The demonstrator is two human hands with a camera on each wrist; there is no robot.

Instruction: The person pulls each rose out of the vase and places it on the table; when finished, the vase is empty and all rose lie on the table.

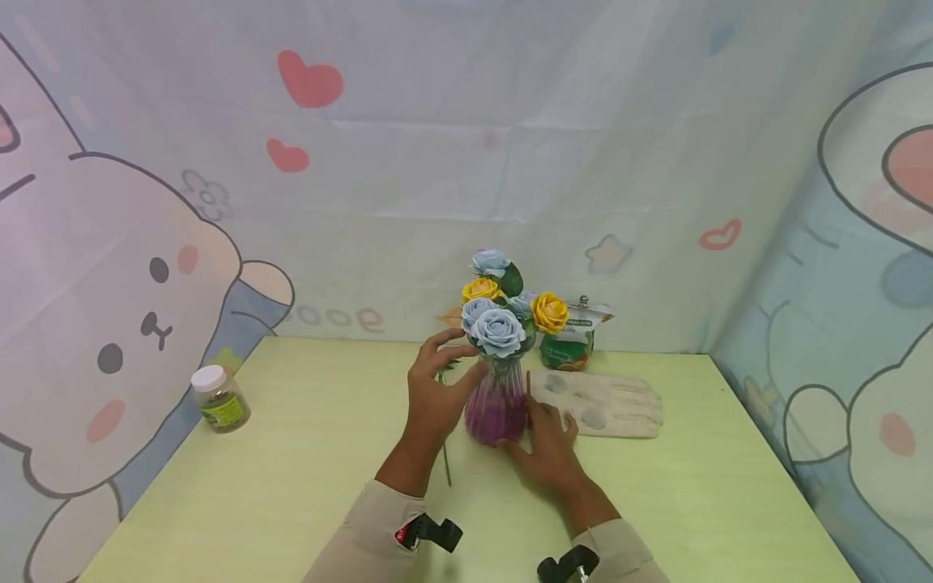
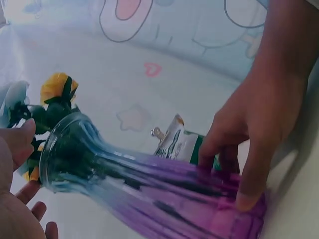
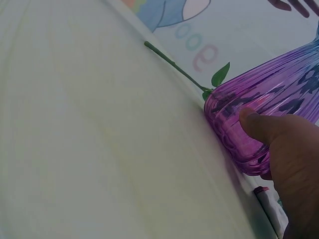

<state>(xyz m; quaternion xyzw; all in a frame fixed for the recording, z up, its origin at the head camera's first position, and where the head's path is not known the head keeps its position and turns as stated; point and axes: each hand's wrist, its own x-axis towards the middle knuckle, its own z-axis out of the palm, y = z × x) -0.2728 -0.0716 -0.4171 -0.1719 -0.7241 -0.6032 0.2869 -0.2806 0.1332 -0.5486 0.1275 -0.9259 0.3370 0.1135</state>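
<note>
A glass vase [image 1: 497, 413], clear at the top and purple below, stands upright on the table with blue roses [image 1: 499, 332] and yellow roses [image 1: 550, 312] in its mouth. My right hand [image 1: 548, 453] grips the vase low down, thumb on the near side, as the right wrist view also shows. Beside the vase's mouth is my left hand [image 1: 436, 395], its fingers spread around the blooms, the thumb close to the leaves in the left wrist view. A green stem [image 3: 172, 63] with leaves lies left of the vase, its upper end hidden.
A pale, stained work glove [image 1: 627, 405] lies flat to the right of the vase. Behind it stands a green and white pouch [image 1: 567, 352] closed with a metal clip. A white-lidded jar [image 1: 222, 405] is at the table's left edge. A printed cloth [image 1: 437, 178] hangs behind.
</note>
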